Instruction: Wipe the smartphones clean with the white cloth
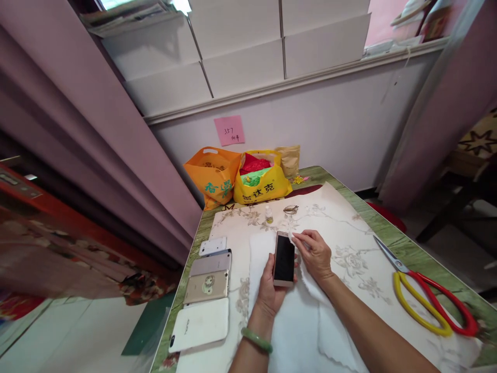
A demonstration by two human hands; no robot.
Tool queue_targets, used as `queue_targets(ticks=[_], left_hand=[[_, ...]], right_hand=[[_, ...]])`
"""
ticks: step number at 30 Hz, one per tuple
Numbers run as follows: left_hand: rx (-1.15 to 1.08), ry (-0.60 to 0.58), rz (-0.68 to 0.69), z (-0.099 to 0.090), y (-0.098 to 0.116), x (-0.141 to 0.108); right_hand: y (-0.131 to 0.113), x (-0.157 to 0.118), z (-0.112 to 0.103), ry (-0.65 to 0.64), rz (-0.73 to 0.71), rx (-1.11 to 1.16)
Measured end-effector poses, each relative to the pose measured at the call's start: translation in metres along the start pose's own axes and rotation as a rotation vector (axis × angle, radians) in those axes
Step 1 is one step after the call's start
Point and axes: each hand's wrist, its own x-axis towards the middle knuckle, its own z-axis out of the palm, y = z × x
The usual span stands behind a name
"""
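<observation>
Phone grasped in left hand, well in from left edge of tabletop; right hand pinches cloth (white) at phone's top corner — light, flat pressure advisable.

bright daylight enters at the window, washed out to white, and falls softly over my worktop. the phone in my left grip looks sharp; wide-angle distortion tilts the shaded curtains, and the far lower left is blurred.
</observation>
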Motion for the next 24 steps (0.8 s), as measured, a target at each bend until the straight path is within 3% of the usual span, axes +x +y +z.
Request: queue_targets(ticks=[2, 7, 9, 14, 16, 18, 22, 24], left_hand=[[-0.054, 0.023, -0.002, -0.002, 0.000, 0.001], [-0.280, 0.128, 0.035, -0.008, 0.003, 0.005], [-0.260, 0.111, 0.019, -0.008, 0.004, 0.005], [-0.033, -0.021, -0.062, -0.005, 0.004, 0.002], [-0.003, -0.041, -0.074, -0.004, 0.003, 0.001], [-0.001, -0.027, -0.061, -0.006, 0.003, 0.002], [-0.143, 0.095, 0.003, -0.009, 0.001, 0.004], [-0.196, 0.118, 0.022, -0.009, 0.001, 0.005]], right_hand=[[-0.007, -0.002, -0.002, -0.068, -0.116, 0.005], [-0.027, -0.005, -0.005, -0.389, -0.537, 0.120], [-0.024, -0.004, -0.005, -0.392, -0.516, 0.125], [-0.001, -0.001, -0.002, -0.106, -0.097, 0.001], [0.002, -0.001, -0.002, -0.054, -0.035, -0.018], [-0.002, -0.003, -0.003, -0.081, -0.093, -0.006], [-0.018, -0.008, -0.006, -0.328, -0.411, 0.106], [-0.022, -0.009, -0.007, -0.394, -0.462, 0.148]])
